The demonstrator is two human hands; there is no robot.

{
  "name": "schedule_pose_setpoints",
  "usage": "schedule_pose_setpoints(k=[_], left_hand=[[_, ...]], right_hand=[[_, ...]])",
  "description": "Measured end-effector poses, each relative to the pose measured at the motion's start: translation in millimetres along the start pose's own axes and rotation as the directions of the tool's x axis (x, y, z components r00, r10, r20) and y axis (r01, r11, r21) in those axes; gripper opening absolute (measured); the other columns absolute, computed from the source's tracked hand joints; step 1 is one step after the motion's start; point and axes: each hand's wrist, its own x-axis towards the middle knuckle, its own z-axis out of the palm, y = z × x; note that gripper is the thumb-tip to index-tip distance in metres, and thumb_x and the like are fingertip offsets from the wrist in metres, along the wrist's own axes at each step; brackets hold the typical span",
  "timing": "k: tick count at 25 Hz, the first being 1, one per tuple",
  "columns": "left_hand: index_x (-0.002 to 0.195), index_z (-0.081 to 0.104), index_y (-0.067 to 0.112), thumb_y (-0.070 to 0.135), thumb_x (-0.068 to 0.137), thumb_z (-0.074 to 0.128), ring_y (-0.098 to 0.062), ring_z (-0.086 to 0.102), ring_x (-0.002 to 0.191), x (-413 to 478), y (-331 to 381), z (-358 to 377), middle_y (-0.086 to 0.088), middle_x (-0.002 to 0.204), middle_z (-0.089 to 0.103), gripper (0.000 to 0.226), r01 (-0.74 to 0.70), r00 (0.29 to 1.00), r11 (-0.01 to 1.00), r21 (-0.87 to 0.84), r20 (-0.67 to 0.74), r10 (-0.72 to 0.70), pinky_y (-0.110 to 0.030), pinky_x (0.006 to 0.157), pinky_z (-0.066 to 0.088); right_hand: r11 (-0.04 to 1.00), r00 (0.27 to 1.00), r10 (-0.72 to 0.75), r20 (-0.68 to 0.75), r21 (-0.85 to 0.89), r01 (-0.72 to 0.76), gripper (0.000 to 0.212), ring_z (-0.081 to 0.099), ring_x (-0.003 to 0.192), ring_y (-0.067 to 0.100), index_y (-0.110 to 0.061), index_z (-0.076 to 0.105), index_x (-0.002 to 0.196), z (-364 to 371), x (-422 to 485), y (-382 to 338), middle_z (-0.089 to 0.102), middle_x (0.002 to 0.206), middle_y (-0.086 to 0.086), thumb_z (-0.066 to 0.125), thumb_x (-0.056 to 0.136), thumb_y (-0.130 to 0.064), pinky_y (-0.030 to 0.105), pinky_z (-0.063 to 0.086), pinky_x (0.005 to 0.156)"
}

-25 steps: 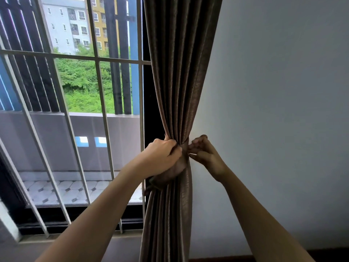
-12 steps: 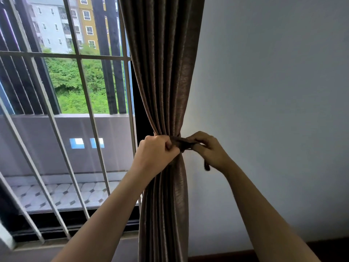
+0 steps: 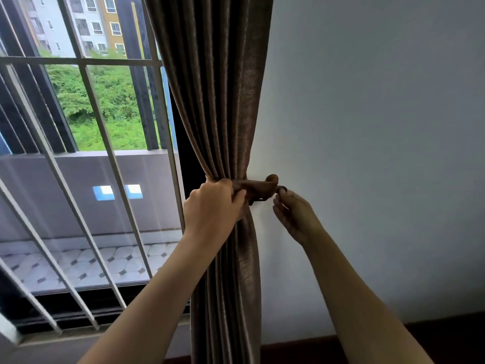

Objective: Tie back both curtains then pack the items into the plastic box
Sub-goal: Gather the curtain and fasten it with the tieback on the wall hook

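Note:
A brown curtain [image 3: 223,101] hangs gathered beside the window, pinched to a narrow waist at mid height. My left hand [image 3: 212,208] grips the bunched curtain at that waist. A brown tieback band [image 3: 256,189] runs from under my left fingers toward the wall, where a brown wall hook knob [image 3: 272,177] sticks out. My right hand [image 3: 294,214] pinches the dark loop at the band's end right by the hook. Whether the loop sits over the hook I cannot tell. The plastic box and the items are out of view.
A barred window [image 3: 86,153] fills the left side, with a balcony and greenery beyond. A plain white wall [image 3: 380,153] is on the right, with a dark skirting board [image 3: 446,334] along its base.
My right hand has pulled the tieback end rightward, away from the curtain to the wall hook. My left hand keeps its grip on the gathered curtain. The view has moved closer.

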Motion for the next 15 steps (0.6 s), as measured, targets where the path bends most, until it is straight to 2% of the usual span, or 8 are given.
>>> schedule_pose_setpoints(k=[2, 4, 6, 8, 11, 15], left_hand=[[0.084, 0.066, 0.009, 0.039, 0.09, 0.055, -0.024, 0.064, 0.071, -0.9, 3.0, 2.2, -0.006, 0.08, 0.065, 0.032, -0.006, 1.0, 1.0, 0.025, -0.012, 0.006, -0.024, 0.059, 0.037], [0.085, 0.065, 0.01, 0.04, 0.091, 0.053, -0.025, 0.064, 0.07, -1.8, 5.5, 5.3, -0.006, 0.081, 0.064, 0.033, -0.019, 1.0, 0.997, 0.079, -0.009, 0.02, -0.026, 0.058, 0.039], [0.083, 0.064, 0.01, 0.039, 0.091, 0.052, -0.026, 0.063, 0.066, -1.8, 7.9, 8.8, -0.007, 0.077, 0.063, 0.033, -0.023, 1.0, 0.992, 0.125, 0.002, 0.023, -0.027, 0.057, 0.04], [0.076, 0.064, 0.009, 0.036, 0.089, 0.058, -0.027, 0.062, 0.059, -1.4, 9.4, 11.0, -0.008, 0.069, 0.063, 0.031, -0.027, 1.0, 0.99, 0.138, -0.005, 0.028, -0.026, 0.053, 0.038], [0.066, 0.062, 0.008, 0.03, 0.083, 0.068, -0.026, 0.06, 0.049, -0.3, 10.3, 14.0, -0.007, 0.058, 0.06, 0.028, -0.04, 0.998, 0.989, 0.145, -0.035, 0.046, -0.024, 0.049, 0.036], [0.064, 0.062, 0.007, 0.029, 0.08, 0.07, -0.026, 0.059, 0.046, -0.2, 9.8, 14.6, -0.007, 0.054, 0.059, 0.028, -0.048, 0.997, 0.987, 0.156, -0.044, 0.055, -0.023, 0.048, 0.036]], right_hand=[[0.997, 0.994, 0.066, -0.084, 0.053, -0.061, 0.012, 0.063, 0.08, 0.013, -0.01, 0.067, 0.095, 6.5, 4.8, 6.3, 0.063, 0.081, 0.004, 0.057, 0.092, -0.017, 0.023, 0.055, 0.071], [0.998, 0.988, 0.052, -0.148, 0.038, -0.047, 0.012, 0.06, 0.075, 0.013, -0.008, 0.067, 0.092, 12.5, 10.2, 9.4, 0.059, 0.075, 0.004, 0.06, 0.091, -0.018, 0.024, 0.054, 0.074], [0.999, 0.971, -0.037, -0.236, -0.009, 0.035, 0.007, 0.061, 0.075, 0.014, -0.009, 0.062, 0.094, 16.4, 16.6, 11.1, 0.061, 0.081, 0.009, 0.061, 0.089, -0.014, 0.025, 0.055, 0.076], [0.985, 0.932, -0.163, -0.325, -0.104, 0.136, 0.012, 0.063, 0.081, 0.02, -0.015, 0.057, 0.095, 15.7, 23.0, 12.1, 0.064, 0.094, 0.014, 0.062, 0.085, -0.009, 0.028, 0.055, 0.079], [0.922, 0.913, -0.316, -0.257, -0.309, 0.232, 0.015, 0.064, 0.087, 0.019, -0.016, 0.07, 0.089, 11.1, 27.6, 15.1, 0.067, 0.102, 0.009, 0.058, 0.086, -0.006, 0.031, 0.055, 0.085], [0.774, 0.898, -0.424, -0.118, -0.562, 0.291, 0.024, 0.065, 0.087, 0.013, -0.017, 0.07, 0.11, 1.4, 29.6, 17.4, 0.067, 0.102, 0.003, 0.057, 0.09, -0.012, 0.022, 0.051, 0.081]])
